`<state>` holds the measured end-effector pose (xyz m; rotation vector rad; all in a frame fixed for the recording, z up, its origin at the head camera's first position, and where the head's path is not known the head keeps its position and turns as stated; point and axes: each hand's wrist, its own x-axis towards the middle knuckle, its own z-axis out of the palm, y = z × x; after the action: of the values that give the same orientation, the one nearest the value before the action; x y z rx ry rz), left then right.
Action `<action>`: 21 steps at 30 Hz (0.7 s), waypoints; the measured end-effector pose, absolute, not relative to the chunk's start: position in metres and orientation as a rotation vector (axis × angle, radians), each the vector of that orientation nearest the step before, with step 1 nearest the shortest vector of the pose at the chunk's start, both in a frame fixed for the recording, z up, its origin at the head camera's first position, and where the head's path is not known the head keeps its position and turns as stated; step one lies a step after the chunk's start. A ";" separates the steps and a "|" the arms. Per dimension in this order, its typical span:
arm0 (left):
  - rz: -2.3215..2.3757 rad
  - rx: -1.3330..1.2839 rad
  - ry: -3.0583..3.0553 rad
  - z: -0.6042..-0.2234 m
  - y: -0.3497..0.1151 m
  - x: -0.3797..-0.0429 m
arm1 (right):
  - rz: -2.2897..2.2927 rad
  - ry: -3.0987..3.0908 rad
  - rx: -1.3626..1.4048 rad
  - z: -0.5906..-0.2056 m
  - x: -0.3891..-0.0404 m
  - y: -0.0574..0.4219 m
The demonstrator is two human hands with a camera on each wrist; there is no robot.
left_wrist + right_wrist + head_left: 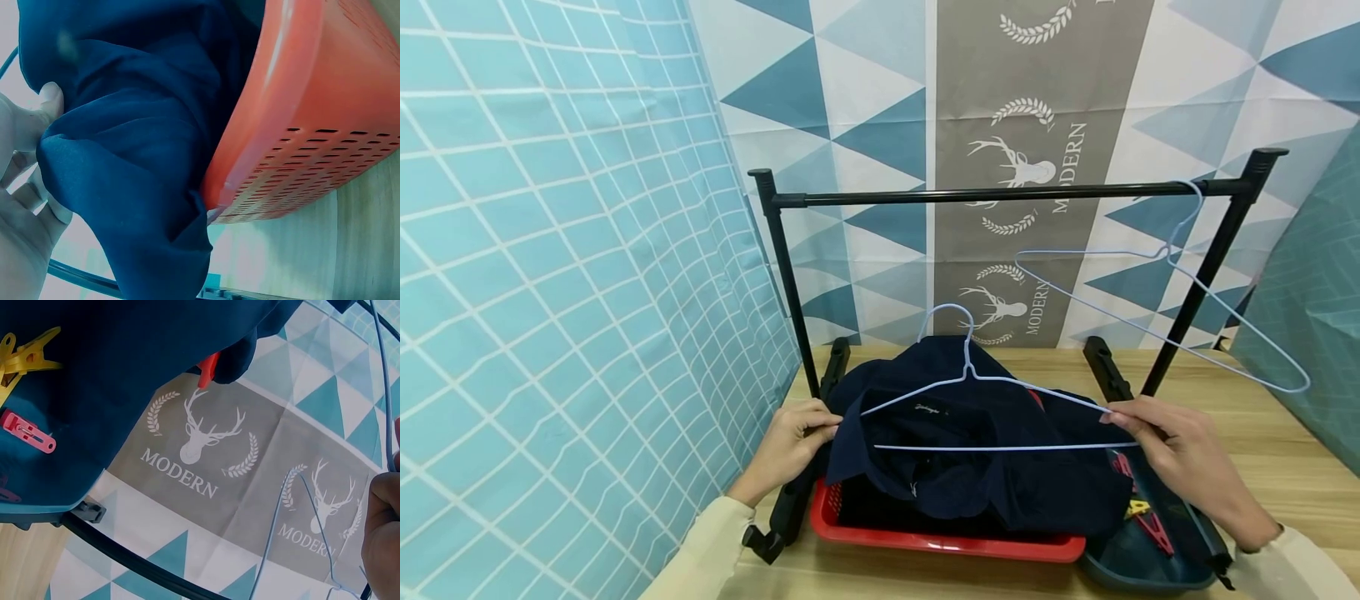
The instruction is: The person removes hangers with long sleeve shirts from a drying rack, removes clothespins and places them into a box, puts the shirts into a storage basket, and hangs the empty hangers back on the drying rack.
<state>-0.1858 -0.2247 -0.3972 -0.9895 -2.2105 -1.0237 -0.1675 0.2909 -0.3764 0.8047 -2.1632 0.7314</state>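
Note:
A navy collared shirt lies bunched over a red basket, its neck opening facing up. A pale blue hanger stands over the shirt, hook upward, with its left end inside the neck opening. My left hand pinches the shirt's edge beside that end; in the left wrist view, the thumb lies on the fabric. At the hanger's other end, outside the cloth, my right hand grips the corner. Only part of the right hand shows in the right wrist view.
A black clothes rack stands behind, with a second pale blue hanger on its bar at the right. Right of the basket, a dark blue tray holds yellow and pink clips. The rack's feet flank the basket on the wooden table.

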 end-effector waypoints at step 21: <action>-1.056 -0.929 -2.284 -0.408 -0.230 -0.184 | 0.724 -2.198 0.696 -0.379 -0.165 0.312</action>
<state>-0.1840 -0.2297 -0.4084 -0.9287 -2.2843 -1.0560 -0.1652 0.3119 -0.3786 0.6961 -2.1979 0.7241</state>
